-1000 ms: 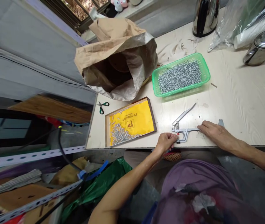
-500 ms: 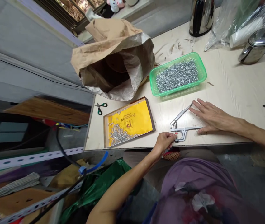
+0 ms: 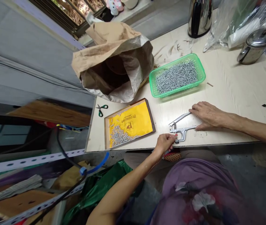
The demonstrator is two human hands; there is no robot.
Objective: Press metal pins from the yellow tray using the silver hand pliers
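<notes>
Basically, pliers (image 3: 188, 128) lie crosswise, jaws left at my pinched left hand (image 3: 163, 144) (contents unclear), spread handles right, in my half-closed right hand (image 3: 208, 115).

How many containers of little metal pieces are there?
2: the green plastic basket behind the silver metal pliers, and the yellow-lined brown tray left of them. The brown paper sack could hide more.

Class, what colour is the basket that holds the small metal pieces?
The basket is green, seen best in the head view.
</notes>
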